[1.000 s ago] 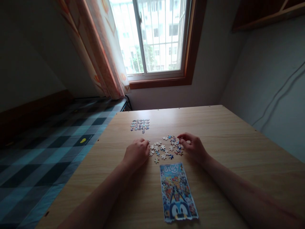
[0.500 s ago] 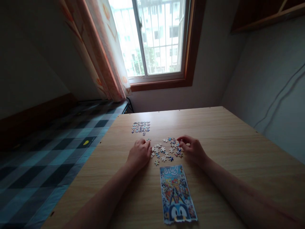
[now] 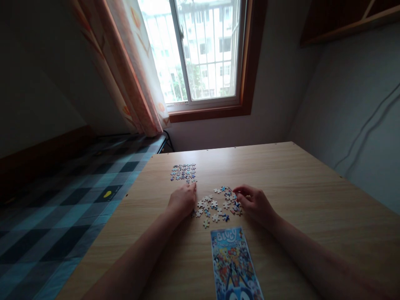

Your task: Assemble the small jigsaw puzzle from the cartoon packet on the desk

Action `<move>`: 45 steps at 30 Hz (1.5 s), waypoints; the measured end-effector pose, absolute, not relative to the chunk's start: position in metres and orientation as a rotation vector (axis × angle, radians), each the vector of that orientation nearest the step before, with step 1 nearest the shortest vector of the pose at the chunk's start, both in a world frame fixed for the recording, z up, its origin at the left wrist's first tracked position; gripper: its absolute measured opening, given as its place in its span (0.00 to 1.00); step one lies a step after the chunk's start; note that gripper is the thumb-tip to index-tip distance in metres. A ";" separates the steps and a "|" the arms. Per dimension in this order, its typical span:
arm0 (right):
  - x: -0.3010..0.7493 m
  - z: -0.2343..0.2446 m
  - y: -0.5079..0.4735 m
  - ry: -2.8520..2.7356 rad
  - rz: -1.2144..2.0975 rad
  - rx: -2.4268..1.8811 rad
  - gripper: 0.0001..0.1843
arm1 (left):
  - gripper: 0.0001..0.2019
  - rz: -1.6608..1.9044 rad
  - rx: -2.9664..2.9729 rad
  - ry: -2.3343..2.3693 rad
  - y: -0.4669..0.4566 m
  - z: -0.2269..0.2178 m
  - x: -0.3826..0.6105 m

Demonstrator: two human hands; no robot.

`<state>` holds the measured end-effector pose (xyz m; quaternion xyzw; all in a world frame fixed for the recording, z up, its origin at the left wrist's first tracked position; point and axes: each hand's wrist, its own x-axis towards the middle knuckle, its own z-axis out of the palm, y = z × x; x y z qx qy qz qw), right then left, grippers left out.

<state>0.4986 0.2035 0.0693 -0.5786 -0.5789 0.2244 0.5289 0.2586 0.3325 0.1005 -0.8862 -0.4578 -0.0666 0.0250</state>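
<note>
My left hand rests on the table with its fingers curled together. Its fingertips are at a small jigsaw puzzle piece, just below the rows of puzzle pieces laid out at the far left. To the right, my right hand is at the edge of a loose pile of puzzle pieces. Its thumb and forefinger are pinched; whatever is between them is too small to make out. Several pieces in the pile show a pale side, others a coloured one.
A printed "Bluey" picture sheet lies on the wooden table nearest me, cut off by the lower frame edge. Left of the table is a bed with a checked cover. A window and curtain are behind.
My left hand has moved slightly away from me, bringing the puzzle piece at its fingertips closer to the laid-out rows. My right hand stays beside the pile. The view has tilted up slightly.
</note>
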 end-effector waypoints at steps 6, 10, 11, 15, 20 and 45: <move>0.497 0.072 0.202 -1.387 0.559 -1.423 0.12 | 0.21 -0.177 -2.707 -1.470 0.328 0.096 0.257; 0.498 0.072 0.201 -1.375 0.585 -1.435 0.13 | 0.22 -0.091 -2.672 -1.541 0.328 0.099 0.258; 0.498 0.072 0.201 -1.374 0.589 -1.440 0.13 | 0.22 -0.086 -2.671 -1.535 0.328 0.100 0.258; 0.499 0.071 0.200 -1.385 0.594 -1.451 0.12 | 0.22 -0.050 -2.635 -1.552 0.328 0.101 0.260; 0.499 0.071 0.200 -1.398 0.573 -1.474 0.13 | 0.21 0.005 -2.597 -1.548 0.328 0.101 0.262; 0.499 0.073 0.201 -1.432 0.506 -1.476 0.13 | 0.22 -0.013 -2.547 -1.598 0.324 0.099 0.272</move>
